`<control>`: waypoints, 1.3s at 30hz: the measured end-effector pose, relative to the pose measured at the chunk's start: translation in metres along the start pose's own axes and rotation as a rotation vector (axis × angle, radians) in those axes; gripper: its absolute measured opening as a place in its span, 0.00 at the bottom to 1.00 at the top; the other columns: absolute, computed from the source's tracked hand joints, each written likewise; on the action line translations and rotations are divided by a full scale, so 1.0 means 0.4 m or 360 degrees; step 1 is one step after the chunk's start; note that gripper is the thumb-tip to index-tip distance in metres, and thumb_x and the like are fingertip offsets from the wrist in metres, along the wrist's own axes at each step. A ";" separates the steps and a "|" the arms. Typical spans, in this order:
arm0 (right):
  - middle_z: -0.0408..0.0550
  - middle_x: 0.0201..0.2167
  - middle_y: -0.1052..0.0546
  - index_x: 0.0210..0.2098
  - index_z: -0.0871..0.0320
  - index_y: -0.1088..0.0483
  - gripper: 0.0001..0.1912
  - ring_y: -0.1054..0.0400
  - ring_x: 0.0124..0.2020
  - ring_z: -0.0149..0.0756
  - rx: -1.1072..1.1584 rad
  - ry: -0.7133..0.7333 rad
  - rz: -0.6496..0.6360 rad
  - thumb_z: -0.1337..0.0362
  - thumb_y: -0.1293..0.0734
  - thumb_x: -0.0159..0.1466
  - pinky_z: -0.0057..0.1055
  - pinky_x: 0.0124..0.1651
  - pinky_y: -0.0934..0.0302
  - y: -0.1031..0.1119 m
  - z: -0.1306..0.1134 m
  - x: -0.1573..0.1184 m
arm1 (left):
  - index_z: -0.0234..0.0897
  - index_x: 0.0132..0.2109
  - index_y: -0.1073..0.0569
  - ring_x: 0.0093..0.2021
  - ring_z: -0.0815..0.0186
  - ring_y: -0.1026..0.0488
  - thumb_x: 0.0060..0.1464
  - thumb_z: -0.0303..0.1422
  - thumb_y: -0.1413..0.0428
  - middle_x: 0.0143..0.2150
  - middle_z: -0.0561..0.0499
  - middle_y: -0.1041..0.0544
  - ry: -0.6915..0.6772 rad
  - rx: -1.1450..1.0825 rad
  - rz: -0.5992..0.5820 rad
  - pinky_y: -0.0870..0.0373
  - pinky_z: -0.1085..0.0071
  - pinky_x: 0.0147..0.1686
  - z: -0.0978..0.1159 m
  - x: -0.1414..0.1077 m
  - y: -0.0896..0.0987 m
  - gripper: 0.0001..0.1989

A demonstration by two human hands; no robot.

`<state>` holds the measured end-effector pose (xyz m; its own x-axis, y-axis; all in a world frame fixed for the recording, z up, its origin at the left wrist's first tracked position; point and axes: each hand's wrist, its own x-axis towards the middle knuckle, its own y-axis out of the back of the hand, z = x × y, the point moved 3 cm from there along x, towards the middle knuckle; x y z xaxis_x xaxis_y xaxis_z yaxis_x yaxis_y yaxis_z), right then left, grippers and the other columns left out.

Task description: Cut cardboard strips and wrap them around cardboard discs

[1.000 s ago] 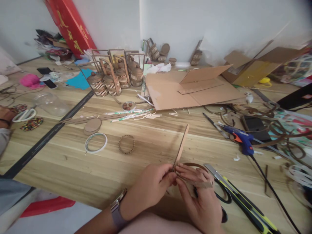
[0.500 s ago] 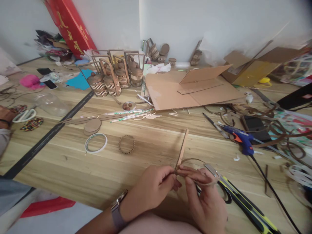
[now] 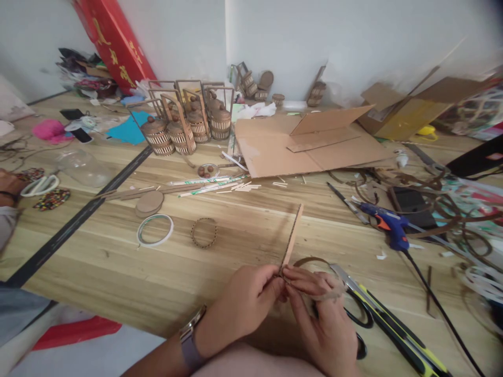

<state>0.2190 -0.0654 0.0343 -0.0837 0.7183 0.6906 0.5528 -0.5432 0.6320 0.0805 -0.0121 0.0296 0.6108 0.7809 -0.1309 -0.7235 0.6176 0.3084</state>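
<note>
A: Grip?

B: Left hand (image 3: pixel 245 298): thumb and fingers pinched on the near end of a cardboard strip (image 3: pixel 293 235). Right hand (image 3: pixel 324 317): fingertips meet the same end; cannot tell whether clamped. Brown band (image 3: pixel 312 259) loops about its fingers.

A: Strip position?

B: Over the table (image 3: pixel 243 225), pointing away from the wearer, left of the utility knife (image 3: pixel 393 322).

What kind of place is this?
Probably a craft workshop: a blue glue gun, a utility knife and several small, tall-handled lidded containers share a wood-grained table.
</note>
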 end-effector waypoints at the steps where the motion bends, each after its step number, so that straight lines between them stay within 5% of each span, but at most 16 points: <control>1: 0.47 0.36 0.19 0.39 0.54 0.34 0.03 0.24 0.39 0.37 -0.0004 0.0003 0.0001 0.67 0.38 0.69 0.39 0.48 0.41 0.001 -0.001 0.001 | 0.35 0.37 0.25 0.33 0.68 0.25 0.65 0.32 0.52 0.34 0.50 0.20 -0.0015 -0.0003 0.0005 0.37 0.76 0.32 0.001 -0.001 0.000 0.12; 7: 0.43 0.34 0.20 0.38 0.53 0.35 0.02 0.24 0.37 0.34 0.0145 -0.0238 -0.0007 0.65 0.39 0.69 0.34 0.41 0.37 0.008 0.010 -0.002 | 0.35 0.38 0.24 0.34 0.68 0.23 0.66 0.32 0.53 0.34 0.49 0.19 -0.0042 -0.0101 -0.0061 0.34 0.77 0.35 0.008 -0.002 0.002 0.14; 23: 0.46 0.37 0.18 0.41 0.53 0.32 0.04 0.24 0.40 0.38 0.0076 -0.0084 0.0013 0.67 0.36 0.67 0.37 0.44 0.38 0.004 0.010 -0.004 | 0.35 0.37 0.24 0.34 0.66 0.24 0.65 0.34 0.52 0.34 0.50 0.20 0.0007 -0.0005 -0.0024 0.36 0.76 0.33 0.006 -0.001 0.004 0.14; 39: 0.42 0.33 0.19 0.39 0.50 0.33 0.04 0.24 0.36 0.37 0.0080 -0.0270 -0.0017 0.61 0.39 0.70 0.38 0.42 0.40 0.009 0.007 -0.004 | 0.35 0.35 0.24 0.34 0.67 0.24 0.64 0.31 0.52 0.33 0.50 0.19 -0.0028 0.0005 -0.0088 0.35 0.76 0.34 0.013 -0.007 0.009 0.13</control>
<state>0.2236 -0.0673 0.0343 0.0492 0.7893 0.6121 0.5936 -0.5159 0.6176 0.0777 -0.0125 0.0359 0.6553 0.7439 -0.1313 -0.6876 0.6594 0.3040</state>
